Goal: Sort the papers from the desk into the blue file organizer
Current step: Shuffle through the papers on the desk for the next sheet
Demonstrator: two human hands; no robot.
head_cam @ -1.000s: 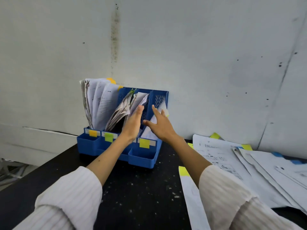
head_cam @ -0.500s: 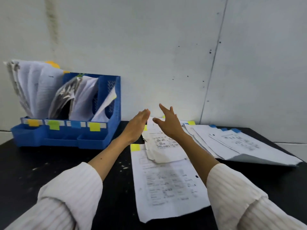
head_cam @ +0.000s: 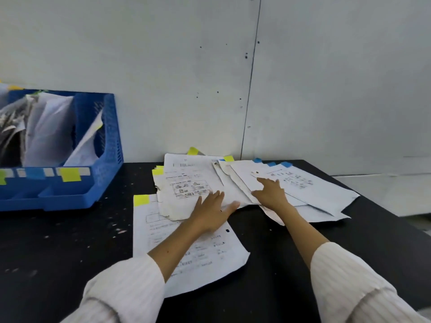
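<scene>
both hands are down on the loose papers spread over the black desk (head_cam: 70, 252). the left hand (head_cam: 211, 212) lies flat, its grip apart, fingers straight and spread, palm pressing on a creased, worn sheet (head_cam: 184, 190) with printed boxes, where that sheet overlaps a long sheet (head_cam: 210, 259) that lies nearest the person and carries a yellow tab (head_cam: 141, 200) at its top left corner. the right hand (head_cam: 270, 193) rests on the stack of sheets with blue tabs (head_cam: 310, 190) to the right, fingers stretched forward and grip apart, thumb out to the left at the stack's near edge; whether any fingertip has caught an edge cannot be told. three blue tabs (head_cam: 271, 163) show along the stack's far edge, and more yellow tabs (head_cam: 193, 150) stick out of the middle pile near the wall (head_cam: 186, 66).

the blue file organizer (head_cam: 105, 164) stands at the left, well apart from both hands, against the wall, partly cut off by the picture's edge. its upright slots hold papers: a thick white bundle (head_cam: 50, 134) in one, a single leaning sheet (head_cam: 89, 141) in the rightmost. coloured labels run along its front rail, a blue label (head_cam: 35, 172) and a yellow label (head_cam: 70, 175) among them, with shallow trays below. white ribbed sleeves (head_cam: 126, 292) cover both forearms to mid arm.
</scene>
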